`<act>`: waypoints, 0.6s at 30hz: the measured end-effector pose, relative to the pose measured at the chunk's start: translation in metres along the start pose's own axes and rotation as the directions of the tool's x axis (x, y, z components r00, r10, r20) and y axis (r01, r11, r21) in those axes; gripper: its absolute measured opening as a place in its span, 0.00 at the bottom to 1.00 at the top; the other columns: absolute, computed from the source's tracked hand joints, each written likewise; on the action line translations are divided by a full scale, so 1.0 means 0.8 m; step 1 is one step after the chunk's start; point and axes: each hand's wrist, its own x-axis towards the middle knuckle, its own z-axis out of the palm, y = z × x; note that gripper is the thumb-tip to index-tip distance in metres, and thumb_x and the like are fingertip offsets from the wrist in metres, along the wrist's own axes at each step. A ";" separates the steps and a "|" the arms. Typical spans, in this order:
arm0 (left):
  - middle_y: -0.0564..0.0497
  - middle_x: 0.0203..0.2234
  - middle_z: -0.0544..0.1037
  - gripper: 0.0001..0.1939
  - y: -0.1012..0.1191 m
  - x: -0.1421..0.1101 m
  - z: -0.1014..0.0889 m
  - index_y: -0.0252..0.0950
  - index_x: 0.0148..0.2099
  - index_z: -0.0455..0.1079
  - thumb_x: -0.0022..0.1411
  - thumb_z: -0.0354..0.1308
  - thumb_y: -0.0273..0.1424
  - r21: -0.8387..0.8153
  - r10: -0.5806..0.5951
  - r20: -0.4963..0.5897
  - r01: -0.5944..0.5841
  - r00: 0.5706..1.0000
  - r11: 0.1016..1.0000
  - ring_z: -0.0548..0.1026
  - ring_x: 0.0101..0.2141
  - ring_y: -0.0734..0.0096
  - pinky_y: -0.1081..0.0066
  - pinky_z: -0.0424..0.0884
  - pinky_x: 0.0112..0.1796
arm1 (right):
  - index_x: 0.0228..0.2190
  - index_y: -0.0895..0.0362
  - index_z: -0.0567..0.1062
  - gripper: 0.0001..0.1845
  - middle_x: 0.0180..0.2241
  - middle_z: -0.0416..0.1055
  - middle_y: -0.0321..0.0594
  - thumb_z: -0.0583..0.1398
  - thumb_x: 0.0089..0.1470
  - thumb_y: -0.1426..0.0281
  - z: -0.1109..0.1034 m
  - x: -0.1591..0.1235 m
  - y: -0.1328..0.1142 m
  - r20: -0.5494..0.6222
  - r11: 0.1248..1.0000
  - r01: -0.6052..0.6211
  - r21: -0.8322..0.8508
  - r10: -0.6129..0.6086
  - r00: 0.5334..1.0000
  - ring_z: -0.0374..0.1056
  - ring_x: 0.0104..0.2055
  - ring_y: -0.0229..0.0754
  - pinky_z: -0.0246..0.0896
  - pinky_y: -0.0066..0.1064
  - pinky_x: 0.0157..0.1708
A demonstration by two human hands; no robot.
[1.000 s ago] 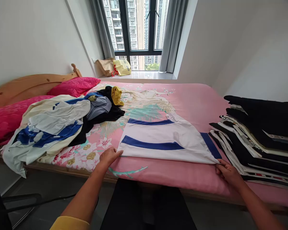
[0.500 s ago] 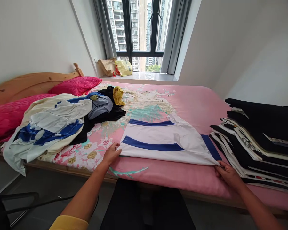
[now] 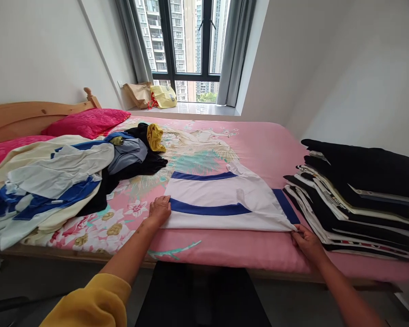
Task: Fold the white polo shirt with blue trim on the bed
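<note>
A white shirt (image 3: 204, 221) with dark blue bands lies flat, its near side folded into a long straight edge. At its left end, my left hand (image 3: 160, 210) is closed on the edge by the blue band, fingertips partly hidden from view. My right hand (image 3: 307, 243) pinches the near right corner, just below a blue end panel (image 3: 286, 206) of the shirt. The cloth lies stretched between both hands on the pink bedspread (image 3: 259, 136).
On the left is a heap of loose clothes (image 3: 61, 168), with a yellow garment (image 3: 156, 137) at its far end. A tall stack of folded dark clothes (image 3: 357, 200) stands close to my right hand. Red pillows (image 3: 88, 121) lie by the wooden headboard (image 3: 37, 113). Bags (image 3: 164, 96) sit on the windowsill.
My left hand has moved from the shirt's near left corner up along its left edge to the blue band. The right hand keeps the near right corner. The view has turned slightly right.
</note>
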 end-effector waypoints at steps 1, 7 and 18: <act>0.41 0.49 0.72 0.19 0.002 0.008 -0.001 0.39 0.51 0.69 0.56 0.51 0.31 0.013 -0.019 0.017 0.019 1.000 1.000 0.67 0.51 0.53 0.58 0.60 0.50 | 0.36 0.54 0.71 0.17 0.16 0.62 0.31 0.54 0.47 0.58 0.000 0.000 0.000 0.005 1.000 -0.006 0.020 0.005 1.000 0.59 0.19 0.37 0.54 0.27 0.21; 0.43 0.39 0.78 0.19 -0.002 0.041 -0.014 0.40 0.44 0.71 0.47 0.57 0.37 0.051 -0.124 0.159 0.118 0.979 0.992 0.74 0.42 0.54 0.64 0.65 0.39 | 0.37 0.55 0.71 0.18 0.15 0.62 0.30 0.54 0.46 0.59 0.003 0.003 0.000 0.006 0.996 -0.051 0.072 0.051 0.999 0.57 0.18 0.36 0.51 0.26 0.20; 0.38 0.33 0.78 0.35 -0.040 0.071 0.009 0.33 0.36 0.71 0.41 0.53 0.60 0.019 -0.101 0.270 0.099 0.958 0.995 0.76 0.36 0.45 0.61 0.67 0.32 | 0.34 0.53 0.68 0.10 0.15 0.61 0.26 0.56 0.47 0.64 -0.001 0.009 -0.019 -0.019 0.988 0.013 0.155 -0.011 1.000 0.55 0.17 0.34 0.49 0.23 0.18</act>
